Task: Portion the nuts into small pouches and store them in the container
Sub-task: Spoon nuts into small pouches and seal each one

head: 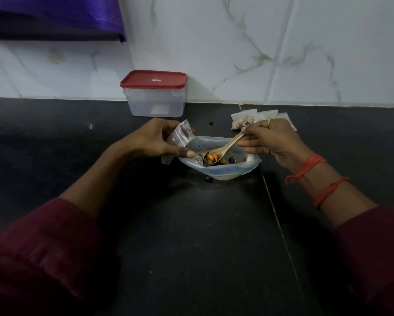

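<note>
My left hand (156, 141) holds a small clear pouch (180, 135) by its side, just left of an open plastic bag of nuts (223, 173) on the dark counter. My right hand (273, 142) grips a wooden spoon (228, 145) whose bowl carries several orange-brown nuts (212, 156) over the bag. Filled pouches (243, 120) lie behind my right hand near the wall. A clear container with a red lid (155, 94) stands shut at the back against the tiles.
Loose dark nuts lie on the black counter (191, 224), one (207, 178) in front of the bag, one (211, 123) behind it. A marble-tiled wall (259, 53) rises at the back. A purple sheet (54, 17) hangs top left.
</note>
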